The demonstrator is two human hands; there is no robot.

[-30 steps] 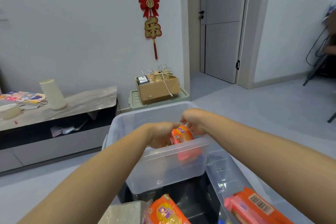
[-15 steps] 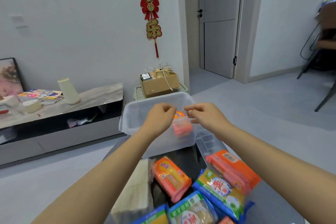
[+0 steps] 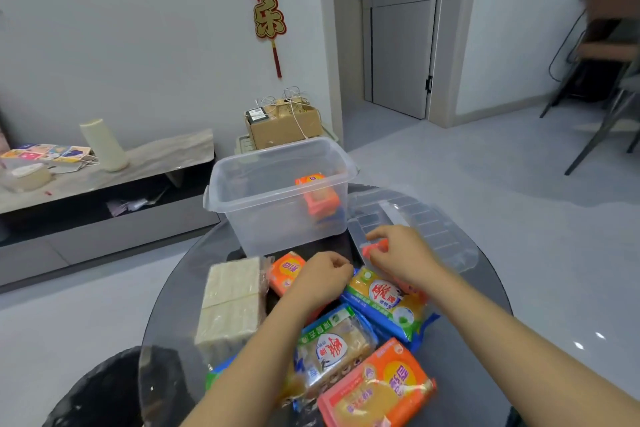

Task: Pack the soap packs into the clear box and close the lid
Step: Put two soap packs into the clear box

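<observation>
The clear box [image 3: 221, 185] stands open at the back of the round table, with one orange soap pack [image 3: 317, 196] leaning inside against its right wall. Its clear lid [image 3: 429, 218] lies flat just right of it. My right hand [image 3: 398, 255] pinches the end of an orange soap pack [image 3: 372, 248] at the lid's near edge. My left hand [image 3: 322, 276] hovers with fingers curled over a small orange pack [image 3: 285, 270]. Close by lie a beige bar pack [image 3: 232, 305], a green-yellow pack [image 3: 384, 300], a clear blue-green pack [image 3: 332, 354] and a large orange pack [image 3: 377, 388].
The dark glass table [image 3: 485, 308] ends close behind the box. A black stool or bin [image 3: 104, 388] sits at the lower left. A low cabinet [image 3: 104, 184] runs along the left wall, a cardboard box [image 3: 284, 125] stands behind, and chair legs [image 3: 602, 121] at the right.
Both hands have come out of the clear box and back toward me, leaving the orange pack inside. My right hand now pinches another orange pack on the table.
</observation>
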